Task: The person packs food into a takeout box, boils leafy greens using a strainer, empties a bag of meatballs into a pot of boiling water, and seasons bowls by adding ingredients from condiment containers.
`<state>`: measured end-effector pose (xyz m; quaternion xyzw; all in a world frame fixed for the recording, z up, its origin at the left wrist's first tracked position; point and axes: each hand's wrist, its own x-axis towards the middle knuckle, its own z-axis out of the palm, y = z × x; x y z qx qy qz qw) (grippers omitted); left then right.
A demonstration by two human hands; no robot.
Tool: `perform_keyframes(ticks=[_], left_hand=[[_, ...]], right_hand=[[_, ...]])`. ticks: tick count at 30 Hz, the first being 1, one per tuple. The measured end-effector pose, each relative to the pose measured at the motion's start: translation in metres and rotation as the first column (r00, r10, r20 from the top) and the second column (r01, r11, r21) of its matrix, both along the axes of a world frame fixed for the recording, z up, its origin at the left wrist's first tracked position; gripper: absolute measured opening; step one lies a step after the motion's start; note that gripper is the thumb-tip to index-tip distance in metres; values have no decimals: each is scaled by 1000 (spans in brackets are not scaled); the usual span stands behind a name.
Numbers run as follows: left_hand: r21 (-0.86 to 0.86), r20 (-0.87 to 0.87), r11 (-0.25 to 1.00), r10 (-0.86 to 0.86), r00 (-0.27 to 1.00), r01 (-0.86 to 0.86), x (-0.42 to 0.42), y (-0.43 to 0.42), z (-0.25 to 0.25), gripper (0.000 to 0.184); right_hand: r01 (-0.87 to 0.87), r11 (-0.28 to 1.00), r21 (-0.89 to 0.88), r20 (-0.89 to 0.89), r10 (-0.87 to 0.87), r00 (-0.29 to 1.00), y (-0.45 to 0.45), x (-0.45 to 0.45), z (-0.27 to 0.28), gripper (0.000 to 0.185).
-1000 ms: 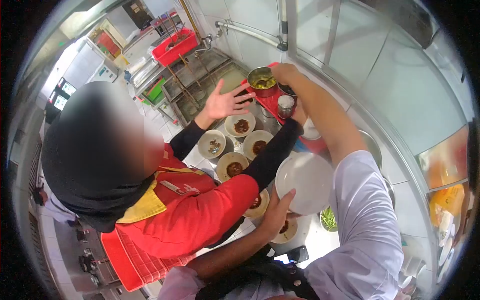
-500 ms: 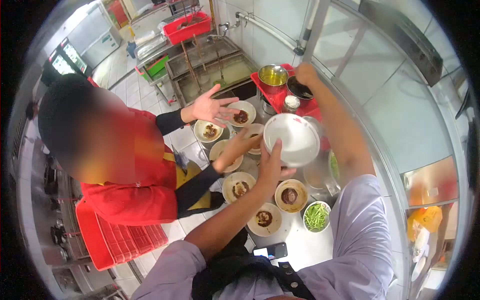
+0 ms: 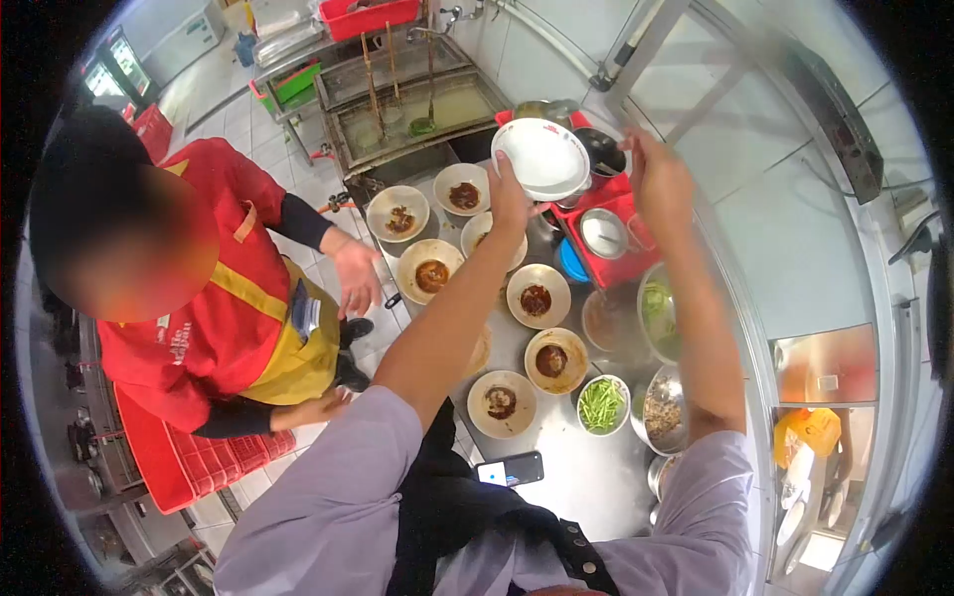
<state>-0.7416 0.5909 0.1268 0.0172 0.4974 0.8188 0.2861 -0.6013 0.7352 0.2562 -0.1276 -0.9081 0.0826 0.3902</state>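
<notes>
My left hand [image 3: 511,207] is closed on the side of a white bowl [image 3: 545,161], holding it raised and tilted over the far end of the steel table. To its right, my right hand [image 3: 656,179] hovers beside a dark pot [image 3: 602,149] with closed fingers; anything in them is too blurred to make out. Below the raised bowl, several bowls with dark brown sauce in them, such as one bowl [image 3: 537,296], stand on the table [image 3: 571,482]. A red tray [image 3: 611,268] holds a metal-lidded container [image 3: 603,233].
A co-worker [image 3: 238,268] in red and yellow stands at left, hands lowered. Near me are a bowl of chopped greens [image 3: 602,405], a bowl of minced food [image 3: 664,412] and a phone [image 3: 509,469]. A sink-like basin [image 3: 417,119] is beyond; a wall [image 3: 740,233] borders the right.
My left hand has carried the white bowl farther away, towards the pots. My right hand has drawn back from the dark pot. The co-worker's hands have withdrawn from the bowls.
</notes>
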Motion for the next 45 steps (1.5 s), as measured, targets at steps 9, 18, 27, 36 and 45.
perform_keyframes(ticks=[9,18,27,36,45], left_hand=[[-9,5,1000,-15,1000,15,2,-12,-1,70],[13,-18,998,-68,998,68,-22,-30,-16,73],[-79,87,996,-26,996,33,-41,-62,-40,72],[-140,51,990,-20,998,27,-2,-130,-60,75],[-118,78,966,-221,972,229,53,-119,-39,80]], right_hand=[[29,979,202,15,-33,999,-17,18,-28,30],[32,839,-543,52,-4,999,20,-44,-54,25],[89,866,-492,425,149,893,153,-175,-137,35],[240,965,104,873,-204,443,58,-39,-71,31],[130,920,369,727,-373,577,56,32,-140,17]])
